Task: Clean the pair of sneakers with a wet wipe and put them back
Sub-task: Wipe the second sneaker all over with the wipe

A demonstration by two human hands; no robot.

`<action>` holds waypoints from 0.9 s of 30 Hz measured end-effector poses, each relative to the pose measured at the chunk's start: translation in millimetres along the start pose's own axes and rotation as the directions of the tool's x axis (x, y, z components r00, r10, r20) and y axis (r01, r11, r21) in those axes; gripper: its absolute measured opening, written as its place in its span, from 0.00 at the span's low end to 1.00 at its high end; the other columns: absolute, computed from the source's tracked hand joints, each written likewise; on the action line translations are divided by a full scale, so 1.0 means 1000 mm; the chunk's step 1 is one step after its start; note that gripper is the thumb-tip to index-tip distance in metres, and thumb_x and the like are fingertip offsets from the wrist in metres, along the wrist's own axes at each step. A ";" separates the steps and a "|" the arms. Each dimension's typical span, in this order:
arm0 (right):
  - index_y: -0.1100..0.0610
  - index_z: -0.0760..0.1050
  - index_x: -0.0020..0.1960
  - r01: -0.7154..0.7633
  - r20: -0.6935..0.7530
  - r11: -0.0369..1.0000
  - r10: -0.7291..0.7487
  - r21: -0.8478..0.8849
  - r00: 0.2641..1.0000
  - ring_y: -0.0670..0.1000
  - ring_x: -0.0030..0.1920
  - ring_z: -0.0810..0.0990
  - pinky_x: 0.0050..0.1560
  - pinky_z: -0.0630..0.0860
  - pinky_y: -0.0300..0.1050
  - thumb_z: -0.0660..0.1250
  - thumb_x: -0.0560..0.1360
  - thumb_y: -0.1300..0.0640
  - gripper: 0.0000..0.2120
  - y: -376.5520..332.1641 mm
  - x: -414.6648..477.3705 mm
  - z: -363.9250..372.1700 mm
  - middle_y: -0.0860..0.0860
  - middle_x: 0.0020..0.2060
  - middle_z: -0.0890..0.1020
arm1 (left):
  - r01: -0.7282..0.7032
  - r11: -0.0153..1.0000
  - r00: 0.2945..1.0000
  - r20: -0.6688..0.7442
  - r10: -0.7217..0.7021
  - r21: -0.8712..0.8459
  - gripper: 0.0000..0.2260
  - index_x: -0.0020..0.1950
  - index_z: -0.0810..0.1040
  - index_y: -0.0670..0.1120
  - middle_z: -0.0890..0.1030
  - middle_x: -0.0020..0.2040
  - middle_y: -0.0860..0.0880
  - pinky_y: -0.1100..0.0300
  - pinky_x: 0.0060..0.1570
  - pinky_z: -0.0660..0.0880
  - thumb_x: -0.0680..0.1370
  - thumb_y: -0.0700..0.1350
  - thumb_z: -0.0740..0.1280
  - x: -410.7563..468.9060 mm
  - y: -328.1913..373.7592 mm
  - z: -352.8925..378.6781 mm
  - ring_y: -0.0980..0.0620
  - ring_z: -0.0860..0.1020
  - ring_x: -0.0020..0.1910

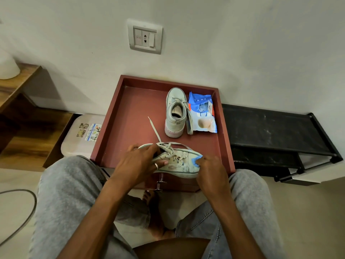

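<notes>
A pale grey sneaker (182, 162) lies across the near edge of the red-brown tray (134, 109), its toe pointing right and its laces loose. My left hand (139, 161) grips it at the collar and heel. My right hand (210, 166) presses a blue wet wipe (196, 160) against the toe area. The second sneaker (175, 114) stands upright farther back in the tray, heel toward me. Beside it on the right lies the blue and white wipe pack (202, 114), opened at the top.
The tray sits against a white wall with a socket plate (145, 37). A black shoe rack (276, 131) is on the right, a white lidded bin (82, 136) and wooden shelving (22, 109) on the left. My grey-trousered legs frame the tray; a cable (28, 212) lies on the floor.
</notes>
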State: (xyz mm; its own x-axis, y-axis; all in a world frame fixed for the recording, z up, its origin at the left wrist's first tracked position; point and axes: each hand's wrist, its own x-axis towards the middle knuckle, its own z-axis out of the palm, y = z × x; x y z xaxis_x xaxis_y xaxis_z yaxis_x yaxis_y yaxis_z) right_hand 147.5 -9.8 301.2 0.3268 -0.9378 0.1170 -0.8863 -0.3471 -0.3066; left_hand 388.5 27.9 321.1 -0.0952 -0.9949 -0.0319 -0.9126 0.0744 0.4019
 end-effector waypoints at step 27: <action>0.61 0.80 0.62 0.215 -0.206 0.948 -0.167 0.236 0.964 0.52 0.59 0.77 0.62 0.75 0.41 0.68 0.73 0.71 0.18 -0.082 -0.007 0.013 0.54 0.57 0.81 | 0.225 0.760 0.974 0.123 -0.190 -0.610 0.47 0.37 0.73 0.41 0.69 0.31 0.49 0.52 0.39 0.65 0.69 0.83 0.39 0.008 0.000 -0.017 0.50 0.67 0.32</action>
State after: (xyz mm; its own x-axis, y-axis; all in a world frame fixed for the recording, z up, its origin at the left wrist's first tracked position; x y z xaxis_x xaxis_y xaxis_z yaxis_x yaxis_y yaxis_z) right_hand 222.2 25.7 313.8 0.3956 -0.8454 0.3587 -0.6925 -0.5312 -0.4881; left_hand 394.3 19.2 335.9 0.0318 -0.9750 -0.2201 -0.4723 -0.2087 0.8564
